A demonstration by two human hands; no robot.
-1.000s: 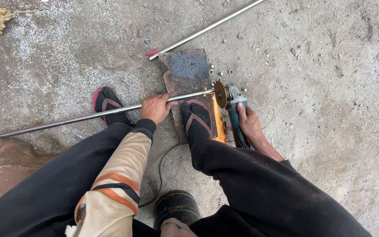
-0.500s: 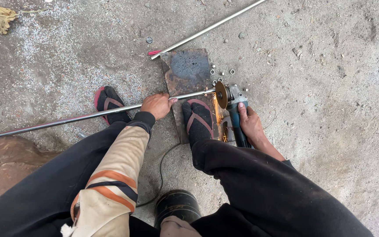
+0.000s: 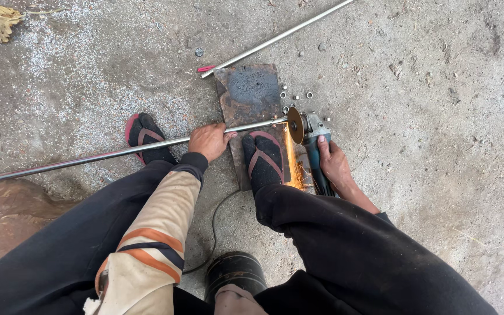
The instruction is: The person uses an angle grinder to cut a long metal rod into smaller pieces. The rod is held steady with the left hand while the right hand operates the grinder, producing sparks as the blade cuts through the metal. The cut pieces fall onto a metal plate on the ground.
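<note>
My left hand (image 3: 208,140) grips a long thin steel rod (image 3: 88,158) that lies across a rusty metal plate (image 3: 251,93) on the concrete floor. My right hand (image 3: 333,163) holds a teal angle grinder (image 3: 316,146); its disc (image 3: 295,125) meets the rod's right end. Orange sparks (image 3: 293,169) stream down toward me beside my right foot (image 3: 263,160), which stands on the plate in a sandal. My left foot (image 3: 146,137) rests behind the rod.
A second rod (image 3: 275,38) lies diagonally beyond the plate. Several small cut metal rings (image 3: 296,96) sit by the plate's right edge. The grinder's cable (image 3: 212,224) runs back between my legs. A reddish stone (image 3: 7,216) lies at the left; a dry leaf (image 3: 1,20) at top left.
Sparks now fly from the disc at the rod's end; a second ago none showed. Both hands have kept their grip and place.
</note>
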